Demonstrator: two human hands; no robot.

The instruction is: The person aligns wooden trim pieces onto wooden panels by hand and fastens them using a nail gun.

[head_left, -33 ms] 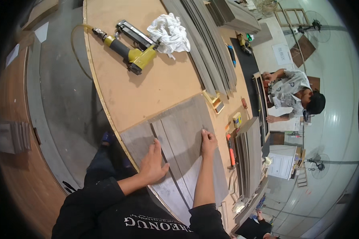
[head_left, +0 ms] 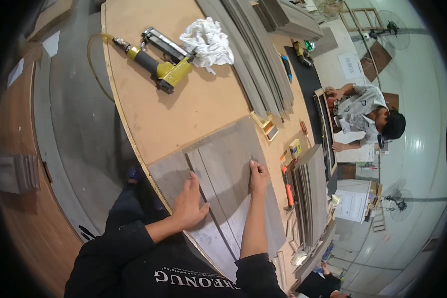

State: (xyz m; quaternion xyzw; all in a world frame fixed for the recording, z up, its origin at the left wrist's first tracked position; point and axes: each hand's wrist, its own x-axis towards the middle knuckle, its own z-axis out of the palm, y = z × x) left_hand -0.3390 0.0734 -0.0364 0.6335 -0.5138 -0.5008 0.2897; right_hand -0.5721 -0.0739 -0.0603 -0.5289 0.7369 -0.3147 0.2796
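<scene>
A grey wood-grain panel [head_left: 233, 164] lies flat on the tan workbench, with a narrow strip and dark lines running along its length. Fingers stretched, my left hand [head_left: 188, 202] rests on it beside the dark gap at the strip's left edge; it holds nothing that I can see. My right hand [head_left: 258, 179] is at the panel's far right part, thumb and fingers pinched together close to a small dark mark. Whatever they hold, if anything, is hidden.
A yellow-black nail gun [head_left: 161, 69] with a hose lies beyond the panel, next to a crumpled white cloth [head_left: 207, 43]. Long grey boards [head_left: 256, 59] and another board stack [head_left: 310, 198] line the right. A red-handled hammer [head_left: 288, 187] lies between. A co-worker [head_left: 360, 114] works opposite.
</scene>
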